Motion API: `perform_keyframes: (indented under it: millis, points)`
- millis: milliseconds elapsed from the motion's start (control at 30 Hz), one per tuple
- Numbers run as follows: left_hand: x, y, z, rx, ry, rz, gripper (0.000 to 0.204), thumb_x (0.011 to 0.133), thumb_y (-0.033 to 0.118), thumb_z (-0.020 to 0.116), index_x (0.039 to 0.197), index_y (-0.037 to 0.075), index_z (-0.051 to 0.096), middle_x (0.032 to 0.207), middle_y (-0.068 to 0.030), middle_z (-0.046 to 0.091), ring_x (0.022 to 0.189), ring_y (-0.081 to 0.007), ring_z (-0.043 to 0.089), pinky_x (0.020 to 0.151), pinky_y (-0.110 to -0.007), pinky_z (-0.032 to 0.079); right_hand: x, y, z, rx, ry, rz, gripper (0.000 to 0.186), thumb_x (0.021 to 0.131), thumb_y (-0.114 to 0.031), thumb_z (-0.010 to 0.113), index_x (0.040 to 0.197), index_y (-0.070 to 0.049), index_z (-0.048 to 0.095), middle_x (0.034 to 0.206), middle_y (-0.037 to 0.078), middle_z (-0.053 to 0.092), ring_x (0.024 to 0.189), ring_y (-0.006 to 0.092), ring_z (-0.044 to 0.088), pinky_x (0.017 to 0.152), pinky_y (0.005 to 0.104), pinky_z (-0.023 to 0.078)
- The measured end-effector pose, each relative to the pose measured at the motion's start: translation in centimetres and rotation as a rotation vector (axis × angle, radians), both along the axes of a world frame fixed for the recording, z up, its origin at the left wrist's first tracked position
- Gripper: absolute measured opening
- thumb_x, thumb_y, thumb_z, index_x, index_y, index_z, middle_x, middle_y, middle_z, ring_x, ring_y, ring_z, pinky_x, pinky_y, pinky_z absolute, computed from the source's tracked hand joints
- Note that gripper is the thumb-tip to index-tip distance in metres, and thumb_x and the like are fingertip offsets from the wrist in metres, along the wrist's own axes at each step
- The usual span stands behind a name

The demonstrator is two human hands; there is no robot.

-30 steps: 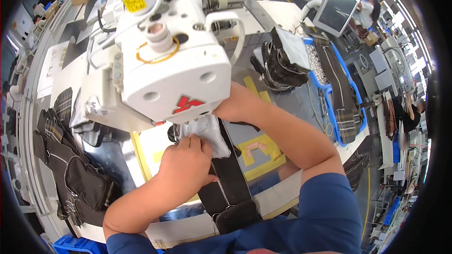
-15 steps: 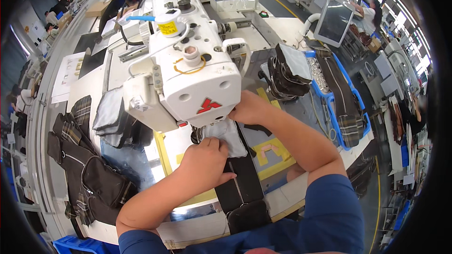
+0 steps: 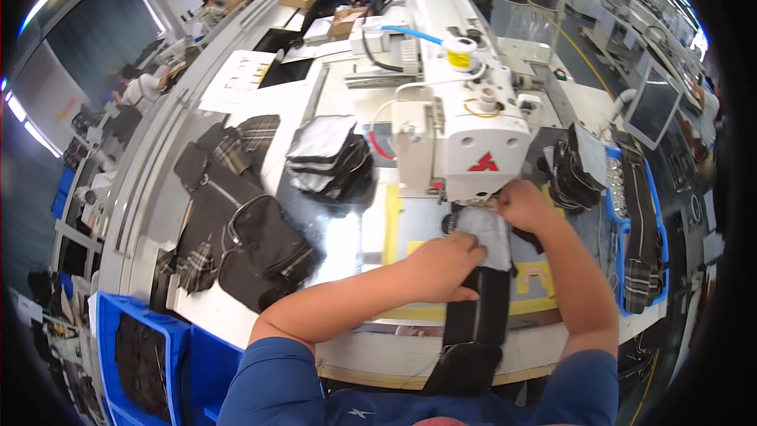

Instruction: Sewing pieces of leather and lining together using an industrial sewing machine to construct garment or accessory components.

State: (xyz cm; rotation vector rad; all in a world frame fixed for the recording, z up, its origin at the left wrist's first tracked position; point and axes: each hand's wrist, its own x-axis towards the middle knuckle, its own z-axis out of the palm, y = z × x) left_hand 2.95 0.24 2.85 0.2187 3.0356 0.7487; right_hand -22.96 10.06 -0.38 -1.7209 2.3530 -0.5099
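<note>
A light grey fabric panel with a dark edge [image 3: 490, 230] lies under the sewing head of a white industrial sewing machine [image 3: 465, 122]. My left hand [image 3: 448, 263] rests its bent fingertips on this panel, the thumb standing apart over the dark fabric, so I count it as open. Close beside the needle area, my right hand [image 3: 523, 203] is closed in a pinch at the panel's far right corner. What its fingers hold is too small to make out. From the panel, a dark fabric strip with a zip [image 3: 478, 308] runs toward me over the table edge.
Dark zipped bag pieces with plaid trim [image 3: 260, 248] lie at left, near a stack of grey-backed pieces [image 3: 323, 150]. Another stack [image 3: 579, 167] stands right, beside a blue tray [image 3: 661, 225]. Blue bins [image 3: 180, 323] sit lower left. A screen [image 3: 653, 102] stands far right.
My view has swung left, so the machine and table appear farther right and the blue bins show more. Both hands stay at the panel in nearly the same pose.
</note>
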Motion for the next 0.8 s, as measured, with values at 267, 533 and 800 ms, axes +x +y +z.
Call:
perform_keyframes:
  millis: [267,533,800]
  points:
    - [1.4,0.0,0.6,0.2,-0.03,0.027,0.077,0.09,0.041,0.083,0.146,-0.002,0.054,0.148,-0.0271,0.055,0.129,-0.0457,0.059,0.11,-0.048,0.051,3.0,3.2,1.6,-0.081,0.058,-0.096,0.016,0.084,-0.017,0.072,0.085,0.0,0.072,0.086,0.023,0.071,0.087,0.0456,0.069,0.078,0.0531,0.055]
    - [3.4,-0.6,4.1,0.664,0.464,0.572,0.082,0.071,0.025,0.101,0.137,0.001,0.058,0.109,-0.0151,0.07,0.101,-0.0249,0.07,0.09,-0.037,0.056,13.8,8.6,14.8,-0.637,0.063,0.094,0.01,0.086,-0.005,0.075,0.087,-0.005,0.065,0.082,0.013,0.063,0.075,0.0368,0.063,0.067,0.0476,0.049]
    - [7.0,-1.0,6.6,-0.003,1.103,0.14,0.031,0.063,0.002,0.082,0.09,0.006,0.069,0.086,-0.0062,0.063,0.074,-0.0258,0.059,0.066,-0.041,0.046,14.6,8.0,15.7,-1.065,-0.177,0.11,0.02,0.078,-0.006,0.082,0.093,-0.005,0.07,0.097,0.008,0.07,0.092,0.0319,0.068,0.078,0.0408,0.053]
